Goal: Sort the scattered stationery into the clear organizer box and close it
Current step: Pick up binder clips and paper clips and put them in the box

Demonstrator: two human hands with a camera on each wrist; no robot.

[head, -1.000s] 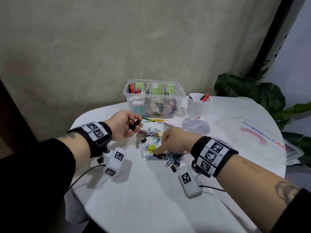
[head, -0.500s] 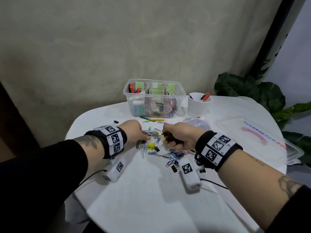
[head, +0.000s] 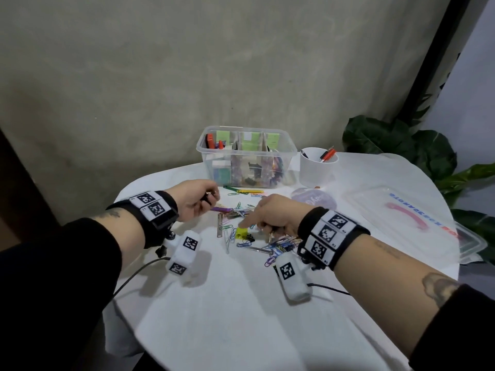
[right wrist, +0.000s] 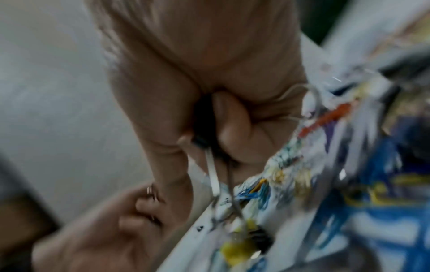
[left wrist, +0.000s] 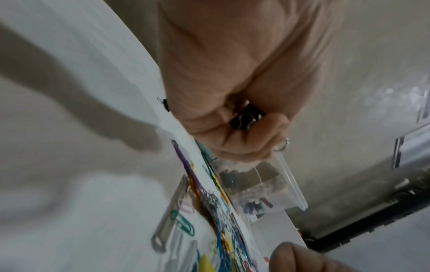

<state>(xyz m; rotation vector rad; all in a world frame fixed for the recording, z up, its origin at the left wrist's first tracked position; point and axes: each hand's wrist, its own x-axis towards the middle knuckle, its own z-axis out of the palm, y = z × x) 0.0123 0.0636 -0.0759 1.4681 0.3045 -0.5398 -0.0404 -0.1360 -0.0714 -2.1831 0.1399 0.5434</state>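
White tabletop, head view: a round table [head: 241,317] fills the lower centre of the frame.
Organizer box, head view: a clear organizer box [head: 246,156] stands open at upper centre, against the wall; its compartments hold notes and small items.
Lid, head view: a clear lid [head: 407,218] lies flat at right, well apart from the box.
Cup, head view: a white cup [head: 317,167] with pens stands just right of the box.
Scattered stationery, head view: coloured paper clips [head: 241,210] lie at centre between the hands; a yellow binder clip [head: 242,232] lies just beside the right index finger.
Left hand, head view: the left hand [head: 197,200] is curled round a small dark clip, left of the pile.
Right hand, head view: the right hand [head: 273,214] points its index finger down at the pile, its other fingers curled.
Left wrist view: fingers enclose a black binder clip [left wrist: 245,117] at centre; clips lie at lower centre.
Right wrist view: blurred; curled fingers hold a dark item [right wrist: 204,128] with metal strips hanging from it; what it is cannot be told.
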